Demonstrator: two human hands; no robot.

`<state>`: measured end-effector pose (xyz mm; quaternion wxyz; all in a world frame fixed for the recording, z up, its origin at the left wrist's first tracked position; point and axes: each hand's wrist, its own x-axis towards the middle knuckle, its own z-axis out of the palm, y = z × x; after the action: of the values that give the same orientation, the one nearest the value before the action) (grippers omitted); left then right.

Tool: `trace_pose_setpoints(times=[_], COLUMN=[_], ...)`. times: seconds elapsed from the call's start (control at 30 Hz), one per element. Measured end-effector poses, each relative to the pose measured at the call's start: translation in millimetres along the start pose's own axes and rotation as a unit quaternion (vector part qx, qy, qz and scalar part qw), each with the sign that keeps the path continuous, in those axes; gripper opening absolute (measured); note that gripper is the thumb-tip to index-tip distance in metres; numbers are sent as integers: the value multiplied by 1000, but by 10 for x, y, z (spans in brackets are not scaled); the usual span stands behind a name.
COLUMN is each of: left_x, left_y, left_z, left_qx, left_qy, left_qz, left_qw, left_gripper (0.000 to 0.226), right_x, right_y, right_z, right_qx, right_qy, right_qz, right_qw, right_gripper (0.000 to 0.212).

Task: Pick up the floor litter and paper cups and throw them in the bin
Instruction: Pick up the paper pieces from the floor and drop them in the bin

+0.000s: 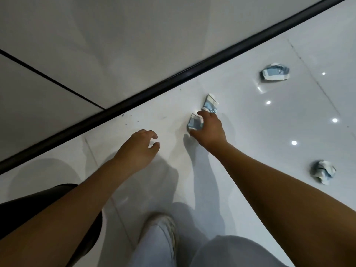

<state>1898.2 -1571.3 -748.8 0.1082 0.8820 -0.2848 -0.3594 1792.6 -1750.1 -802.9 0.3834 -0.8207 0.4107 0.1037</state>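
Observation:
Several crushed blue-and-white paper cups lie on the glossy white floor. My right hand (210,128) reaches down with thumb and fingers curled round the nearest crushed cup (195,122). A second crushed cup (210,104) lies just beyond my fingertips. Another crushed cup (275,72) lies farther right, and a crumpled one (323,173) lies at the right edge. My left hand (139,149) hovers over the floor to the left, fingers loosely curled and holding nothing.
A dark baseboard strip (173,81) runs diagonally where the floor meets a pale wall. A dark rounded object (57,191) sits at the lower left behind my left forearm. My light trousers and a white shoe (165,226) are at the bottom.

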Motion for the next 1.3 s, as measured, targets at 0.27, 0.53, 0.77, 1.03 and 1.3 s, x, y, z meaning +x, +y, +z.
trace_pose_setpoints(times=[0.27,0.53,0.77,1.03,1.3], left_x=[54,79,160,116,163], left_y=[3,31,109,313,431], left_z=[55,191,314,419,489], left_qx=[3,-29,12,149,215], left_qy=[2,-6,-6,-25,-43], left_qz=[7,5,16,136,108], left_qw=[1000,1000,1000,979,970], left_gripper=[27,28,58,79,79], right_x=[121,54,-294,-503,-550], right_y=[30,83,78,1,39], right_z=[192,218,142,85,102], right_qx=[-70,-46,-26,25,72], right_qy=[-13,-54,-91,-136,-146], right_qz=[-16,-75,-176,-194,-160], right_qw=[997,995,980,971,974], right_gripper=[62,74,85,96,103])
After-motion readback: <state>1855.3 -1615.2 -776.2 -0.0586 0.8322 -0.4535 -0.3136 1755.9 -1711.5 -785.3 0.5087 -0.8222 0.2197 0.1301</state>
